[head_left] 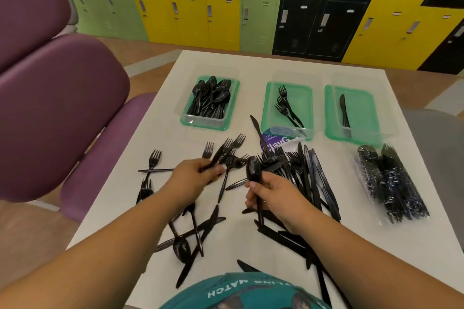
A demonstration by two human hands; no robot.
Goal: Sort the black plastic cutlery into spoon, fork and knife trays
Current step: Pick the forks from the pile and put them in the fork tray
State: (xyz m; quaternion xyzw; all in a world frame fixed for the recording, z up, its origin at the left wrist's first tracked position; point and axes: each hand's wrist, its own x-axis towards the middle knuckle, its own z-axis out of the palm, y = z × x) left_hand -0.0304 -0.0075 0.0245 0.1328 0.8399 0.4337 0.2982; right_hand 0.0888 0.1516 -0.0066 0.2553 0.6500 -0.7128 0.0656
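White table (251,63) in a room with green, yellow and black lockers (221,17) at 12 o'clock, purple chairs (57,113) at 9. Three green trays: spoons (210,98), forks (287,108), knife (344,114). Loose cutlery pile (303,178) in the middle. Left hand (194,177) gripping forks; right hand (272,192) gripping a spoon (253,170).

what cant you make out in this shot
Head view, the only one:
- Left hand: motion blur hides how many forks it grips.
- Spoon tray: the spoons overlap, so there is no counting them.
- Wrapped bundle: glare on the wrap hides which cutlery it holds.
- Near knives: cut off by the bottom edge.
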